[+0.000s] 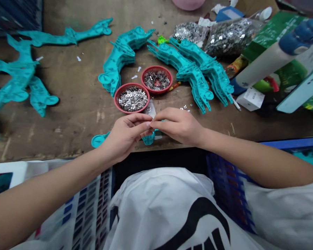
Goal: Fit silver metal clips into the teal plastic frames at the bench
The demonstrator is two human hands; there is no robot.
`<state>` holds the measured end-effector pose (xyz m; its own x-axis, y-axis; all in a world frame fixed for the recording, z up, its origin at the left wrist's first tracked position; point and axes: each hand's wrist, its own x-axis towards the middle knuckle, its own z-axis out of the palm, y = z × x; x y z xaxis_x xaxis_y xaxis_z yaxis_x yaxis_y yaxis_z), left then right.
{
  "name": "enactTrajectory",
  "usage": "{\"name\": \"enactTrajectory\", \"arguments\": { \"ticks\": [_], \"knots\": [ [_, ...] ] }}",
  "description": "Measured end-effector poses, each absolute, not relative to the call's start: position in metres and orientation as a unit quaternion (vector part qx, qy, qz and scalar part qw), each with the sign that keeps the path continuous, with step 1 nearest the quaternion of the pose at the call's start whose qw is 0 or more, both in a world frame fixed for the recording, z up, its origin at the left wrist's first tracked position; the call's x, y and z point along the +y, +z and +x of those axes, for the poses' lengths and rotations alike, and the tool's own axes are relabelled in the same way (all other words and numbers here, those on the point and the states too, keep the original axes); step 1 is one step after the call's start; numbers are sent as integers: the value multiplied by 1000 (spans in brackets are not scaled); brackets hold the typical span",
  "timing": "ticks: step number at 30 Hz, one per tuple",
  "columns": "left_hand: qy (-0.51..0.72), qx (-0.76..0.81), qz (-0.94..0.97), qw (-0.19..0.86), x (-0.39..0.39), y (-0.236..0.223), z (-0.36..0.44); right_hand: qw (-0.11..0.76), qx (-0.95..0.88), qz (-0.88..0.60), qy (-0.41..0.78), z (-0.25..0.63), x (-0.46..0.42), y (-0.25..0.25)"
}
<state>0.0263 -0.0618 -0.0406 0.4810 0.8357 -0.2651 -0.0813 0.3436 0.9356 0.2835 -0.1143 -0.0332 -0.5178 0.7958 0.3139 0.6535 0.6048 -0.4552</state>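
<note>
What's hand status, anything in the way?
Left hand, right hand: fingertips together, grip unclear. Teal piece below, partly hidden by hands. Nearer red basket close beyond left hand.

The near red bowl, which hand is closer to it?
Left. The left hand is just on the person's side of the near red bowl; the right hand is farther away, off toward the bowl's right.
</note>
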Motion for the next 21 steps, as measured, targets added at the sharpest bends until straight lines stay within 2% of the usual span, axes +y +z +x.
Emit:
{"name": "enactTrajectory", "arguments": {
  "ticks": [3, 6, 8, 10, 13, 21],
  "knots": [
    [301, 356, 670, 577, -47, -48, 19, 258, -846, -438, 159, 295, -104, -34],
    [189, 217, 889, 356, -37, -59, 12, 242, -838, -453, 183, 311, -87, -38],
    [99, 148, 956, 232, -39, -67, 12, 205, -843, -457, 198, 321, -78, -40],
    [38, 136, 978, 150, -47, -76, 13, 152, -849, -457, 218, 328, -72, -42],
    [6, 137, 986, 96, -56, -84, 15, 97, -854, -450, 244, 334, -70, -45],
    [19, 100, 992, 74, -45, -88, 9, 69, -885, -388, 248, 333, -77, -56]
  ]
}}
